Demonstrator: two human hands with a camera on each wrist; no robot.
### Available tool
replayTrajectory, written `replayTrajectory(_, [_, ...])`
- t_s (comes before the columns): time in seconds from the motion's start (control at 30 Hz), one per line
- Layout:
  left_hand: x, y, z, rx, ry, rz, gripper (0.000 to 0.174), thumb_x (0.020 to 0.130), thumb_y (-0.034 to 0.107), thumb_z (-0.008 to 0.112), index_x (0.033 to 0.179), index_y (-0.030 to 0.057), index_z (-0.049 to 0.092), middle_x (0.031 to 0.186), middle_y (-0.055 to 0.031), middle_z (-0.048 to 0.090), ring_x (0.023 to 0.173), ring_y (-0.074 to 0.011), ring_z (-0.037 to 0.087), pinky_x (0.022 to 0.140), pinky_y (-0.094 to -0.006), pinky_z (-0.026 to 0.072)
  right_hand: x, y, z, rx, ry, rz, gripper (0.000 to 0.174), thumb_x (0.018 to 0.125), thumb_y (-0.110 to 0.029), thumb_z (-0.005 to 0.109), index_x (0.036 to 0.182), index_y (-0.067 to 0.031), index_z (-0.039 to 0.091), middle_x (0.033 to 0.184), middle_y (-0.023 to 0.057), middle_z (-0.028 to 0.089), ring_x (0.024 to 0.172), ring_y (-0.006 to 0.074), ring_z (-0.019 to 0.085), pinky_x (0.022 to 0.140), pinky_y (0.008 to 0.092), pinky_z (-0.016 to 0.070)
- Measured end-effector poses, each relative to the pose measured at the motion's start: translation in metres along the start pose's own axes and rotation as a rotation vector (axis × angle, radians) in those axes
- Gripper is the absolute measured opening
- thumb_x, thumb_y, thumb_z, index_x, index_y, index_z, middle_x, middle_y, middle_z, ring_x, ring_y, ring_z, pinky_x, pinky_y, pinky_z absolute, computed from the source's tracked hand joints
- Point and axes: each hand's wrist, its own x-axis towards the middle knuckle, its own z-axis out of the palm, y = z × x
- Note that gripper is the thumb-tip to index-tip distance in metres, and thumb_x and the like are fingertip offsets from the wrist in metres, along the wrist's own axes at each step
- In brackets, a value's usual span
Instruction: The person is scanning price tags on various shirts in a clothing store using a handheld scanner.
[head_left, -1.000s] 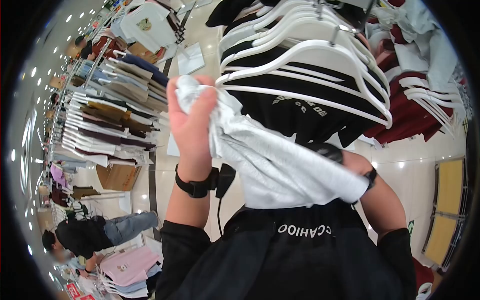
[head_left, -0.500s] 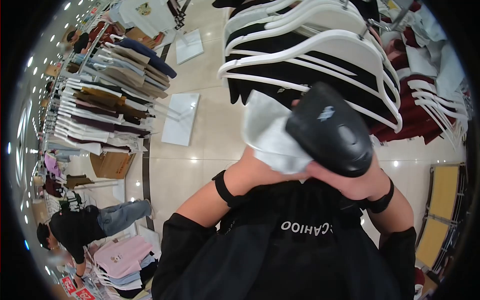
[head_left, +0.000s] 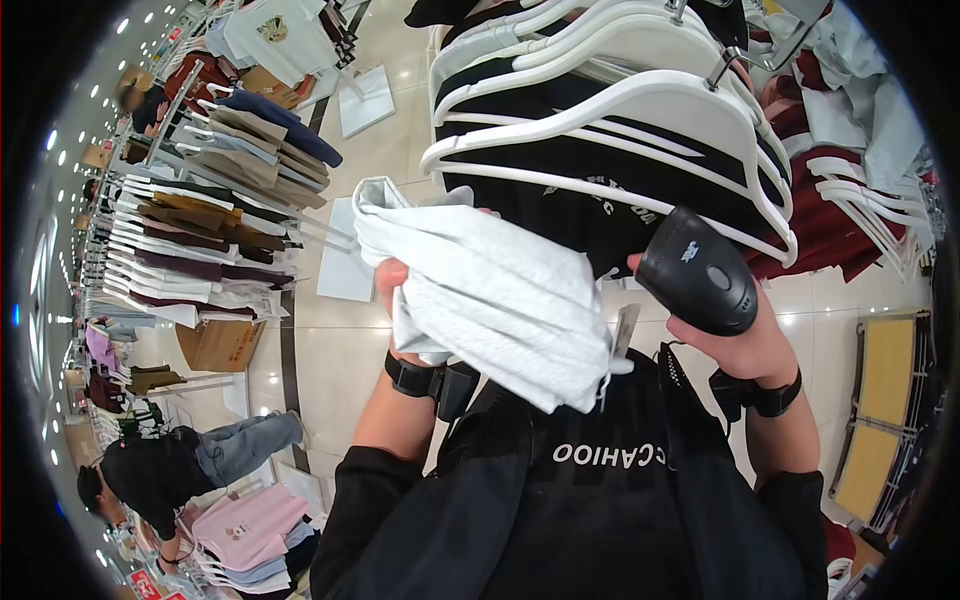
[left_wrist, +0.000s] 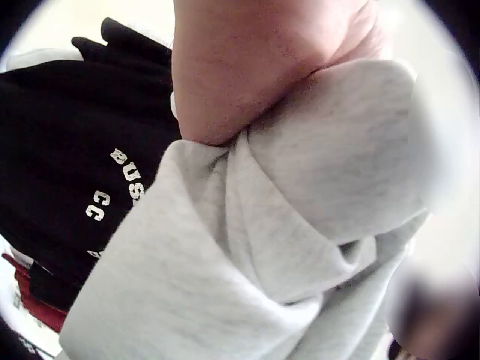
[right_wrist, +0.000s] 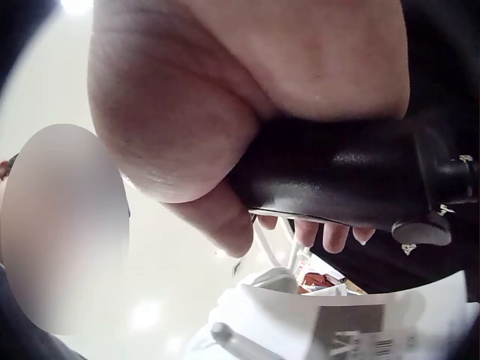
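Observation:
My left hand [head_left: 392,285] grips a bunched light-grey garment [head_left: 500,280], mostly hidden behind its folds in the head view. In the left wrist view the palm [left_wrist: 262,67] lies against the soft grey cloth [left_wrist: 187,255]. A paper tag [head_left: 625,330] hangs at the garment's right end; the right wrist view shows barcode print on the tag [right_wrist: 424,315]. My right hand [head_left: 750,345] is wrapped round a black handheld barcode scanner [head_left: 697,270], to the right of the tag. Fingertips [right_wrist: 335,238] show past the scanner's body [right_wrist: 330,169] in the right wrist view.
White hangers [head_left: 600,110] with black shirts [head_left: 530,200] hang right in front of me. Maroon garments [head_left: 830,245] hang to the right. Clothes racks [head_left: 190,240] line the left, where a person in black [head_left: 150,465] stands. Yellow panels [head_left: 878,410] stand far right.
The garment, stretched between my hands at first, was then gathered behind the scanner. Now my hands are apart, with the garment further left and the scanner to the right.

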Motion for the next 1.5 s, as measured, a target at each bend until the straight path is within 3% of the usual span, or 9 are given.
replayTrajectory(0.17, [-0.004,-0.010,0.007,-0.157,-0.275,0.016,0.083,0.090,0.072,0.032,0.150,0.0144,0.030,0.150,-0.0140,0.036,0.136,-0.0359,0.039,0.115,-0.0493,0.0305,-0.004,0.007,0.008,0.088,-0.093,0.096,0.048,0.075,-0.006,0.081,0.118,-0.0012,0.059,0.107,0.0076,0.068,0.096,0.0147,0.064,0.086,0.0298,0.0499])
replayTrajectory(0.23, [-0.005,-0.011,0.009,-0.422,0.164,-0.050,0.109,0.071,0.083,0.046,0.145,0.0032,0.035,0.145,-0.0254,0.040,0.130,-0.0446,0.045,0.110,-0.0564,0.0366,0.001,0.003,0.016,0.087,-0.191,0.074,0.047,0.076,-0.007,0.081,0.118,-0.0012,0.059,0.107,0.0079,0.068,0.097,0.0156,0.064,0.087,0.0304,0.0495])
replayTrajectory(0.3, [-0.003,-0.011,-0.010,-0.403,0.037,-0.067,0.106,0.073,0.080,0.048,0.145,0.0031,0.035,0.146,-0.0252,0.040,0.130,-0.0444,0.045,0.110,-0.0567,0.0373,0.008,0.006,0.021,0.083,-0.277,0.134,0.063,0.077,0.001,0.076,0.135,-0.0010,0.050,0.134,0.0127,0.058,0.125,0.0216,0.055,0.105,0.0344,0.0404])
replayTrajectory(0.37, [0.001,-0.012,-0.018,-0.382,-0.089,-0.083,0.104,0.075,0.078,0.049,0.145,0.0030,0.035,0.146,-0.0250,0.040,0.129,-0.0442,0.045,0.109,-0.0569,0.0380,0.016,0.018,0.038,0.095,-0.191,-0.041,0.055,0.075,-0.011,0.084,0.123,-0.0017,0.056,0.111,0.0091,0.067,0.101,0.0172,0.064,0.090,0.0315,0.0493])
replayTrajectory(0.63, [-0.001,-0.016,-0.038,-0.053,0.053,-0.069,0.080,0.087,0.054,0.050,0.149,0.0093,0.027,0.143,-0.0183,0.044,0.131,-0.0345,0.046,0.110,-0.0446,0.0388,0.023,0.000,0.041,0.068,-0.175,-0.172,0.057,0.074,-0.008,0.085,0.123,-0.0016,0.057,0.113,0.0088,0.068,0.100,0.0158,0.064,0.089,0.0302,0.0498])
replayTrajectory(0.77, [0.002,-0.022,0.002,0.314,0.239,-0.113,0.073,0.076,0.028,0.066,0.137,-0.0030,0.042,0.126,-0.0222,0.058,0.114,-0.0358,0.060,0.101,-0.0454,0.0480,0.027,-0.012,0.045,0.133,-0.094,-0.097,0.048,0.075,-0.004,0.082,0.118,-0.0016,0.060,0.109,0.0081,0.068,0.095,0.0154,0.066,0.086,0.0291,0.0502])
replayTrajectory(1.17, [-0.001,-0.015,-0.003,-0.217,0.212,-0.026,0.076,0.075,0.035,0.063,0.140,0.0013,0.041,0.131,-0.0242,0.054,0.117,-0.0379,0.057,0.102,-0.0478,0.0475,0.031,0.018,0.046,0.079,-0.295,-0.108,0.087,0.063,-0.023,0.094,0.133,-0.0003,0.048,0.115,0.0099,0.066,0.100,0.0182,0.064,0.088,0.0309,0.0490])
replayTrajectory(1.37, [-0.001,-0.017,-0.019,0.135,0.263,-0.056,0.061,0.084,0.024,0.061,0.134,-0.0067,0.045,0.128,-0.0189,0.058,0.117,-0.0289,0.058,0.101,-0.0417,0.0469,0.030,0.003,0.043,0.118,-0.132,-0.142,0.053,0.074,-0.005,0.081,0.121,-0.0004,0.057,0.108,0.0091,0.068,0.097,0.0143,0.065,0.085,0.0280,0.0499])
replayTrajectory(1.5, [0.001,-0.026,-0.016,0.630,0.278,-0.056,0.073,0.074,0.015,0.081,0.136,-0.0037,0.047,0.131,-0.0117,0.056,0.118,-0.0222,0.056,0.102,-0.0373,0.0440,0.039,-0.010,0.054,0.048,0.024,-0.166,0.048,0.074,-0.005,0.081,0.117,-0.0004,0.058,0.107,0.0074,0.067,0.095,0.0125,0.064,0.083,0.0277,0.0504])
